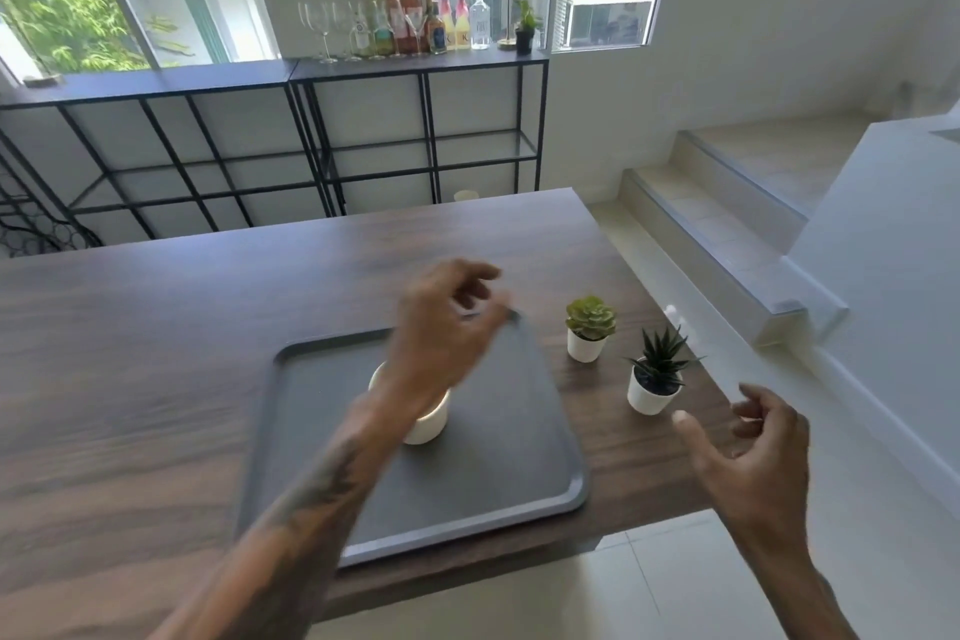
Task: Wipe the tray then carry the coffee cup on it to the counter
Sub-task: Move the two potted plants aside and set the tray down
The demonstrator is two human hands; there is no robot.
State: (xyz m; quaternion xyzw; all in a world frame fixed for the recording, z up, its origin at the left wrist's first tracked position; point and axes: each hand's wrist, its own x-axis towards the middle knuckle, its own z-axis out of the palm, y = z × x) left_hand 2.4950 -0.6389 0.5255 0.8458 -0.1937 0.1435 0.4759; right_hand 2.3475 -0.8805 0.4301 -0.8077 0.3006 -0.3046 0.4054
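A grey rectangular tray [483, 473] lies on the dark wooden table [130, 379], near its front right corner. A white coffee cup [428, 424] stands on the tray, partly hidden by my left wrist. My left hand [447, 327] hovers blurred over the tray's far right corner with fingers loosely curled and nothing in it. My right hand [753, 452] is off the tray's right side, past the table's edge, fingers apart and empty. No cloth is in view.
Two small potted plants in white pots [589, 330] [655, 377] stand on the table right of the tray. A white counter [893, 224] rises at the right, beside tiled steps [727, 192]. A black metal shelf [363, 68] with bottles and glasses stands behind.
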